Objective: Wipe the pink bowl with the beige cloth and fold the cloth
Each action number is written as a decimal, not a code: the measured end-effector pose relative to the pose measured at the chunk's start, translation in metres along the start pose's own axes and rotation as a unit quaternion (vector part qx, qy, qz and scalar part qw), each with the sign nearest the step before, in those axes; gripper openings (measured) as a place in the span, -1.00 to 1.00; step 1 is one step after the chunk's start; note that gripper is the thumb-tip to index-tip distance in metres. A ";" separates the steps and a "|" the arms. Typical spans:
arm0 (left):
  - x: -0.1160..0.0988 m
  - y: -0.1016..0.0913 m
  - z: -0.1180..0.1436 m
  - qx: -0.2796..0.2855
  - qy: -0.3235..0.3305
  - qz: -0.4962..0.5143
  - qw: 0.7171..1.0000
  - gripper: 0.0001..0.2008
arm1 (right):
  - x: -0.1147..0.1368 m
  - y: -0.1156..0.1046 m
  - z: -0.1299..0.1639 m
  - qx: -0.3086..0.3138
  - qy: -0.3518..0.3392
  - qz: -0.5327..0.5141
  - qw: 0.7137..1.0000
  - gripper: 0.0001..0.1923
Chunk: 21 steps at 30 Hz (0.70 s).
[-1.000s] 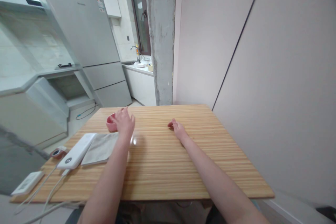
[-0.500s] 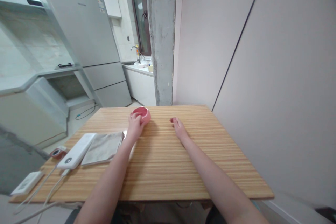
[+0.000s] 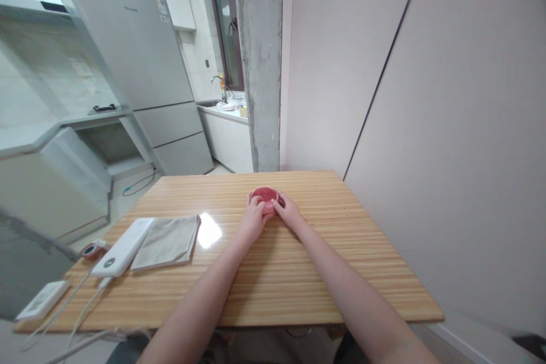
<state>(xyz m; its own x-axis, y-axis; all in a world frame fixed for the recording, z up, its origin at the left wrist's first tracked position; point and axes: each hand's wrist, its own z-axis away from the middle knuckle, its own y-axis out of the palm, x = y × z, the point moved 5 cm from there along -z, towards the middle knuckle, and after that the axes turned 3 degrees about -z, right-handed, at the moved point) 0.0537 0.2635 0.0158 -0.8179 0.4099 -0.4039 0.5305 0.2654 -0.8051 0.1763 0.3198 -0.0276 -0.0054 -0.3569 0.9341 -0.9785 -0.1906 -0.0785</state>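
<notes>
A small, round, glossy pink bowl [image 3: 265, 199] sits on the striped wooden table [image 3: 273, 261], near its far middle. The left hand [image 3: 254, 218] and right hand [image 3: 288, 213] cup it from either side, fingers curled against its smooth rim. A folded grey cloth [image 3: 167, 242] lies well to the left.

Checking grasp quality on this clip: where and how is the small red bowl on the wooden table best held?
By its low round rim, from two opposite sides. The red bowl sits upright and open-topped on the table, with free table all round. The left hand and right hand already flank it, fingers curled against its wall.
</notes>
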 end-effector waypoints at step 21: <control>0.126 -0.127 0.122 0.089 -0.331 -0.257 0.904 -0.17 | -0.003 -0.003 -0.001 0.004 0.000 -0.008 1.000 -0.53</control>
<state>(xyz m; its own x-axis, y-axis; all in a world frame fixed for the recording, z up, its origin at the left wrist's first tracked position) -0.1435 0.1752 0.0139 -0.9311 -0.3557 -0.0812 0.0469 0.1040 -0.9935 0.1791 0.3224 -0.0303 0.0103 -0.3538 0.9353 -0.9768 -0.2038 -0.0663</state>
